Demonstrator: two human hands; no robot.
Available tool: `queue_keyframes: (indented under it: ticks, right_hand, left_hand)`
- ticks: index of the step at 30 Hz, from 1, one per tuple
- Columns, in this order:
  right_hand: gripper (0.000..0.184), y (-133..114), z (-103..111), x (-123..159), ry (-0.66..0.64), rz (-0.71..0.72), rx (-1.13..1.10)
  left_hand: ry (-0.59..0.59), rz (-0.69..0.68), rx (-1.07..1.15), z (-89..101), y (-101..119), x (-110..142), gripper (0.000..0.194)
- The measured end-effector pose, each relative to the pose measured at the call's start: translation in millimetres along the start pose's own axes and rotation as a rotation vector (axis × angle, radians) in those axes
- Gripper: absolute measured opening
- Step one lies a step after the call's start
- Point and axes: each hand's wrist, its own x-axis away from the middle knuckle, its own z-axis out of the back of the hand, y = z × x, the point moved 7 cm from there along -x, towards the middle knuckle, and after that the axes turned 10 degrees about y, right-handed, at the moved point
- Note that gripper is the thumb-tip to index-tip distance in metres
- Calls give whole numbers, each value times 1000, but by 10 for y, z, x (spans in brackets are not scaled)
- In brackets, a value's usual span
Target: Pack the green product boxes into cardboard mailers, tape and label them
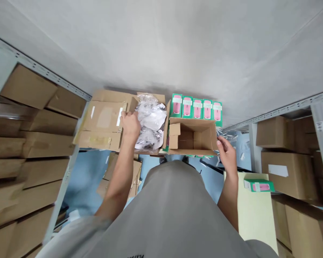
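My left hand (pixel 130 125) has its fingers curled over the edge of a brown carton flap (pixel 122 134); the fingertips are partly hidden. Beside it, crumpled clear plastic wrapping and white packets (pixel 152 120) fill an open carton. My right hand (pixel 227 154) is at the right wall of an empty open cardboard box (pixel 193 138), thumb near its edge and fingers slightly apart. The box opens towards me and has a folded flap at its left. Behind it stands a row of green boxes with pink fronts (pixel 197 108); more green edges show beneath it.
Shelves of brown cartons stand at the left (pixel 45 143) and right (pixel 288 173). A single green and pink box (pixel 260 185) lies on a pale yellow surface (pixel 255 215) at the right. Flattened cardboard (pixel 110 172) and white scraps lie on the blue floor. A grey wall (pixel 161 46) rises behind.
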Motion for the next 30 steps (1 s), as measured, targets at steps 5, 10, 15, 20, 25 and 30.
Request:
queue_keyframes:
  ticks: [5, 10, 15, 20, 25, 30]
  right_hand:
    - [75, -114, 65, 85, 98, 33, 137]
    - [62, -530, 98, 139, 230, 188, 236]
    - [48, -1043, -275, 218, 44, 410, 139]
    - [41, -1349, -657, 384, -177, 535, 93]
    - [38, -1341, -763, 506, -273, 548, 48]
    - [39, -1290, -777, 531, -284, 499, -40]
  left_hand:
    - [1, -114, 111, 154, -48, 34, 47]
    - [6, -133, 211, 151, -34, 161, 57]
    - [125, -58, 319, 178, 63, 193, 84]
    - [127, -308, 422, 144, 554, 155, 83]
    - [-104, -384, 342, -245, 774, 132, 88]
    - [166, -346, 481, 152, 584, 280, 31]
